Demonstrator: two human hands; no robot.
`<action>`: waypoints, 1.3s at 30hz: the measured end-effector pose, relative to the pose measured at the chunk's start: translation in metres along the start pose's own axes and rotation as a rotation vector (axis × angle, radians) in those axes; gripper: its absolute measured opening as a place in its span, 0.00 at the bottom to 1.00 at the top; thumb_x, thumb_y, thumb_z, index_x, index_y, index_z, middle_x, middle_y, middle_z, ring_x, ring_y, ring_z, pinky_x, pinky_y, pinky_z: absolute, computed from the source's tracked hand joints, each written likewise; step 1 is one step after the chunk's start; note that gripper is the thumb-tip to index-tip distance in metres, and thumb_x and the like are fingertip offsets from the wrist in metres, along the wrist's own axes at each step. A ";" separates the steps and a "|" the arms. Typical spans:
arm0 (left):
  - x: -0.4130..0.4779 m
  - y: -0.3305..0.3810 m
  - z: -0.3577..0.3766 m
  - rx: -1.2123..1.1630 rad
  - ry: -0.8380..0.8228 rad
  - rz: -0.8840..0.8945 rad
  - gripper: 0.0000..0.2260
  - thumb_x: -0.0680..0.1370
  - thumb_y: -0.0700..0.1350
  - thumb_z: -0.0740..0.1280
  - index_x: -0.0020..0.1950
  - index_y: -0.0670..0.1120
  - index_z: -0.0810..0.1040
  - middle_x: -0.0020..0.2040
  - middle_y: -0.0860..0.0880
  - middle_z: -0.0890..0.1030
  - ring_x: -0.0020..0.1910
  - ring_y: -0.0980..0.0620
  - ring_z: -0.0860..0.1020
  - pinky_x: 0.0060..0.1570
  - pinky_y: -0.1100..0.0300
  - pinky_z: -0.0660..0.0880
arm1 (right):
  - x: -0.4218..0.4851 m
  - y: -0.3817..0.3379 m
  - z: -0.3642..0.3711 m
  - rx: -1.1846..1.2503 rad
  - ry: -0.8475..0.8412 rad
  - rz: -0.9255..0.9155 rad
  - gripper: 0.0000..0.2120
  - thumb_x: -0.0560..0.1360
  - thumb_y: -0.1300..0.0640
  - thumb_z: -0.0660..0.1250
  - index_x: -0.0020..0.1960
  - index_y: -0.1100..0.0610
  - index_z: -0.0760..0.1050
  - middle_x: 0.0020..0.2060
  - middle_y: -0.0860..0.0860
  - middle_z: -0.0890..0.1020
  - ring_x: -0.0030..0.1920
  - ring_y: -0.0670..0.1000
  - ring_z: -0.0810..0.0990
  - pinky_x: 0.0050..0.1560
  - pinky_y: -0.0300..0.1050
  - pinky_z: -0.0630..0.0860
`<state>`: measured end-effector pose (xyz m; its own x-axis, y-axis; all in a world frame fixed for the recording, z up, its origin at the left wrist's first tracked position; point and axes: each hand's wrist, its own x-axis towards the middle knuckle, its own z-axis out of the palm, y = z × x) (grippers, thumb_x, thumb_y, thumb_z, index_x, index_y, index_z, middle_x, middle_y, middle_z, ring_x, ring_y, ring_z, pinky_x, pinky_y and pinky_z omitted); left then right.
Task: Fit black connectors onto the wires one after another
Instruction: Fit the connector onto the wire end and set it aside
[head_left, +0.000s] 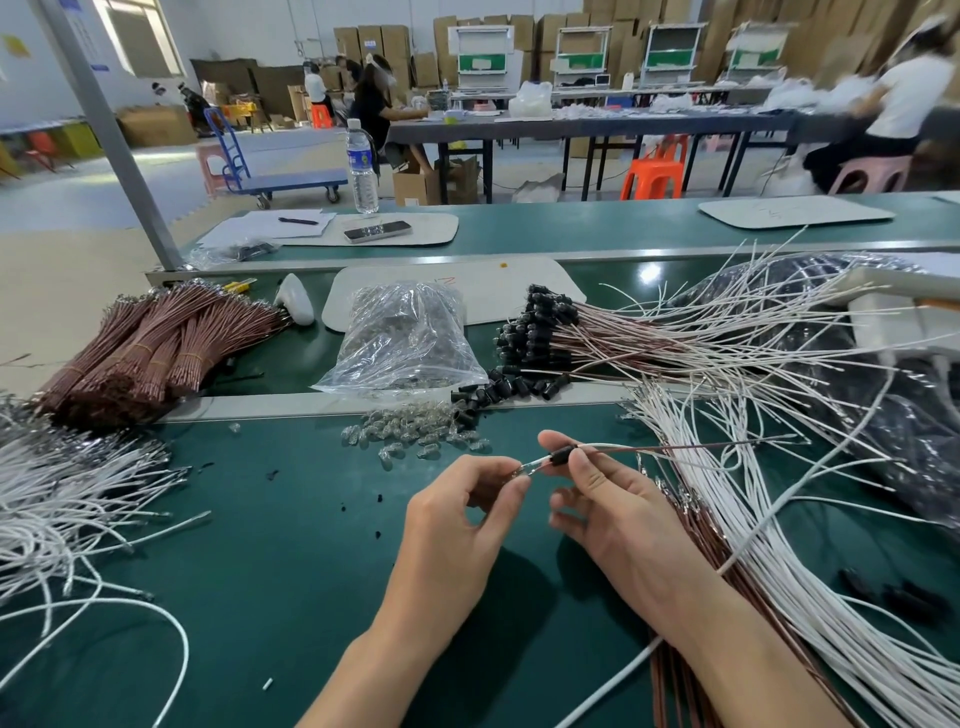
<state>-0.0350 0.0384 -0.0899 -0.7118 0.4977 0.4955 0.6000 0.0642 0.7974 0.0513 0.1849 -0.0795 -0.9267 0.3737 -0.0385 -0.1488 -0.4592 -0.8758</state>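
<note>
My right hand (618, 504) pinches a black connector (563, 456) threaded on a white and a brown wire (691, 448) that trail off to the right. My left hand (457, 514) grips the metal wire ends (525, 469) sticking out of the connector's left side. Loose black connectors (511, 388) lie in a small heap beyond my hands. Finished wires with black connectors (540, 327) are piled further back on the right. White and brown wires (779, 571) lie under my right forearm.
Small clear bulbs (415, 434) are scattered just beyond my hands, with a clear plastic bag (402, 338) behind them. Bundled brown wires (156, 343) sit at the left, loose white wires (67, 499) at the near left. A water bottle (362, 166) stands on the far belt.
</note>
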 end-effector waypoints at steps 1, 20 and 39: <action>0.000 0.000 0.000 0.000 0.001 -0.001 0.06 0.79 0.46 0.71 0.51 0.59 0.80 0.45 0.62 0.83 0.45 0.59 0.82 0.46 0.73 0.73 | 0.000 0.000 0.000 -0.005 -0.006 0.000 0.16 0.75 0.52 0.68 0.60 0.54 0.84 0.47 0.50 0.84 0.38 0.46 0.80 0.42 0.39 0.79; 0.000 0.001 0.000 -0.009 -0.030 -0.005 0.06 0.78 0.44 0.72 0.51 0.55 0.82 0.44 0.60 0.83 0.44 0.56 0.82 0.45 0.71 0.73 | -0.001 0.002 0.001 -0.083 -0.061 0.010 0.15 0.77 0.54 0.67 0.61 0.57 0.83 0.46 0.51 0.84 0.40 0.48 0.80 0.43 0.40 0.79; -0.001 0.000 0.004 0.060 -0.008 0.095 0.10 0.77 0.43 0.74 0.51 0.58 0.78 0.45 0.59 0.81 0.43 0.61 0.80 0.45 0.74 0.72 | 0.002 0.006 0.006 -0.076 0.146 -0.048 0.10 0.75 0.66 0.69 0.45 0.55 0.88 0.34 0.50 0.82 0.32 0.43 0.77 0.36 0.33 0.76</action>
<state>-0.0331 0.0419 -0.0918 -0.6481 0.5111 0.5645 0.6854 0.0684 0.7250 0.0462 0.1780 -0.0822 -0.8586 0.5091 -0.0606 -0.1600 -0.3782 -0.9118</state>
